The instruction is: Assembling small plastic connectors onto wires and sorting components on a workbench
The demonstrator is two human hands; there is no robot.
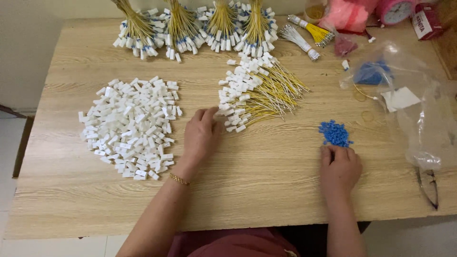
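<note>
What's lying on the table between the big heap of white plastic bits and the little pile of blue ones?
In the head view, the left hand lies between the white heap and blue pile, fingertips at a loose bunch of yellow wires. Otherwise bare wood.

Bare wood is being left open across the near half of the table [257, 190], from 4 through 8 o'clock, and a hand can be passed there freely. Passage toward 10 o'clock is being blocked by the heap of white plastic housings [129, 127]. At 12 o'clock the way is being barred by the loose pile of yellow wires [257, 93], with tied wire bundles [195, 26] behind it. At 2 to 3 o'clock room is being taken by the small blue pile [335, 133] and the clear plastic bag [414, 109].
</note>
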